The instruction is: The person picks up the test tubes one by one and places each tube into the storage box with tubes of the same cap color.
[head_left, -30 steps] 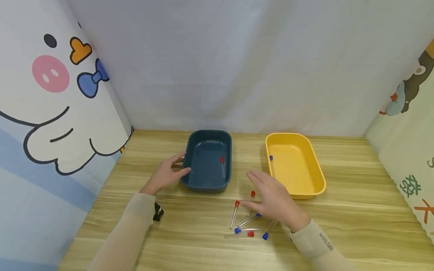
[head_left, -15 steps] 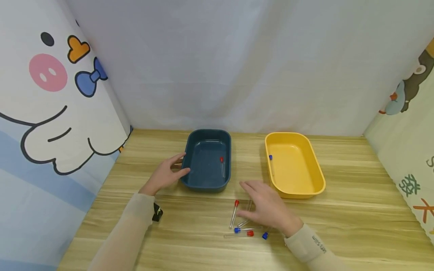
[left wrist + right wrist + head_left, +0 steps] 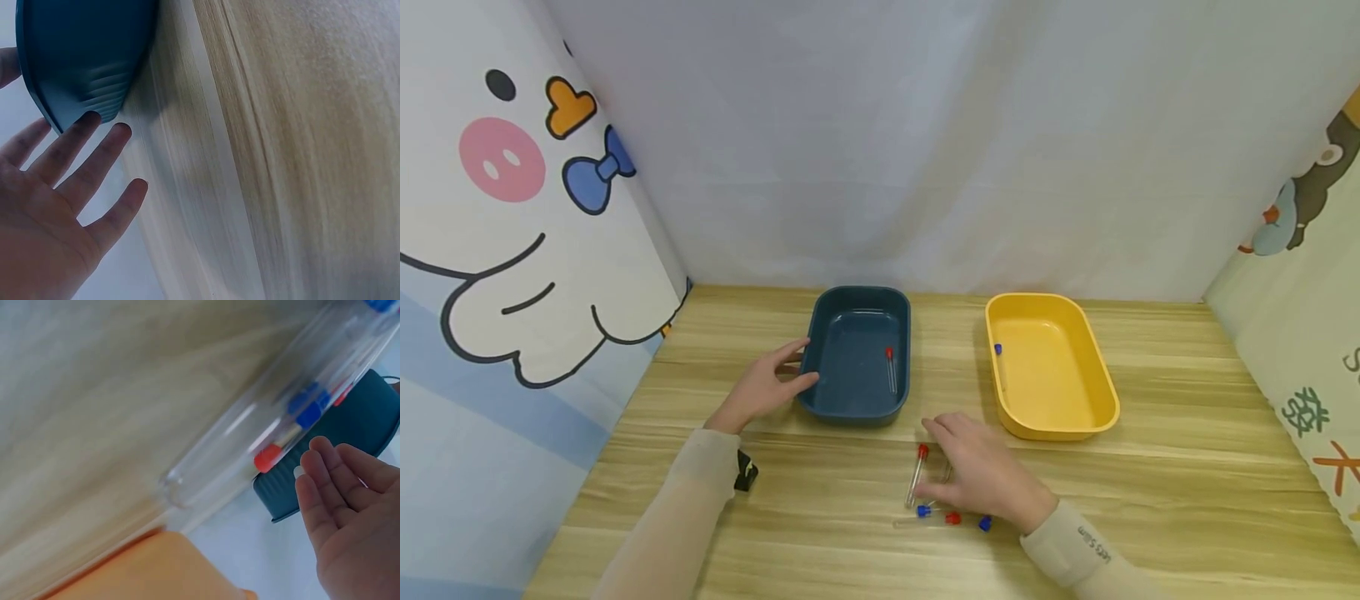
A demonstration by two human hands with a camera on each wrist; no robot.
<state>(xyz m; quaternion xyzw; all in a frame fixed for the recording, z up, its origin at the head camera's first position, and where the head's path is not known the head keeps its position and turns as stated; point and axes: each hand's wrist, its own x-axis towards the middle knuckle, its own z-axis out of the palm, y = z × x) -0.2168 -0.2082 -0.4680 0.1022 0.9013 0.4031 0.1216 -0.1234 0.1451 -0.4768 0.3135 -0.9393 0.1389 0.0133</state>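
My left hand (image 3: 763,390) is at the left rim of the dark blue plastic bin (image 3: 853,400), thumb over the rim, fingers along the outer side. Its fingers look spread and straight beside the bin wall (image 3: 81,50) in the left wrist view. My right hand (image 3: 985,471) hovers low over several clear test tubes, fingers extended and nothing visibly gripped. Near its thumb lie a red-capped test tube (image 3: 915,477), a blue cap (image 3: 923,511) and another red cap (image 3: 952,518). A further blue cap (image 3: 985,523) shows below the palm; the hand hides the other tubes partly.
One red-capped tube (image 3: 891,371) lies inside the dark blue bin. The yellow bin (image 3: 1060,367) stands to the right with a blue-capped tube (image 3: 1002,367) along its left wall. A pale curtain (image 3: 925,150) hangs behind the wood-grain table (image 3: 820,533).
My right hand has moved left and toward me, away from the yellow bin and lower over the loose tubes, covering more of them. The left hand stays at the dark blue bin.
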